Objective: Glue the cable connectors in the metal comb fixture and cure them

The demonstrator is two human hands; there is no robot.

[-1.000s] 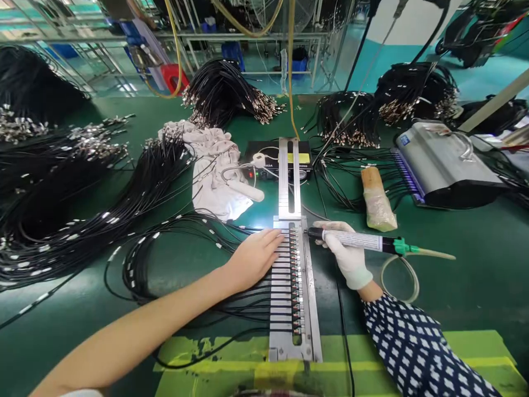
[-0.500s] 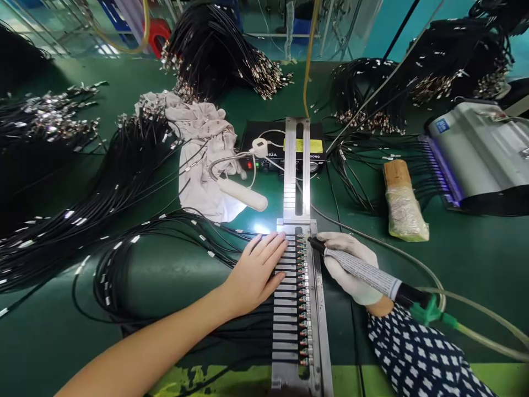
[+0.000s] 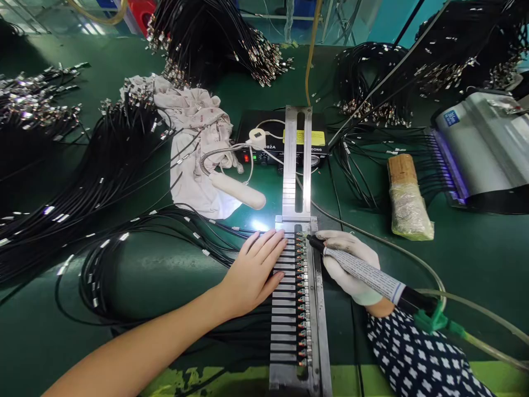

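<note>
My left hand (image 3: pixel 257 271) is bare and lies flat on a slotted metal fixture (image 3: pixel 283 376), fingers stretched across its upper slots. Black cables run through these slots from the left, and their small metal connectors (image 3: pixel 303 325) line up in a column along the fixture. In my right hand (image 3: pixel 351 253), which wears a white glove, is a dispensing syringe (image 3: pixel 363 271) with a printed label, a black tip and a green hose fitting. Its tip points left, close to the connectors at the top of the column; whether it touches one I cannot tell.
Behind the fixture stands a black dispenser unit (image 3: pixel 268 124). A lit white lamp (image 3: pixel 237 190) hangs near my left fingers. Right of it are a wrapped brush-like block (image 3: pixel 409 204) and a silver machine with purple light (image 3: pixel 487 149). Cable bundles (image 3: pixel 119 143) and a cloth (image 3: pixel 185 182) lie left.
The view has shifted slightly, so the bench items sit a little differently in it. My left hand stays on the fixture, and the syringe tip remains near the upper connectors.
</note>
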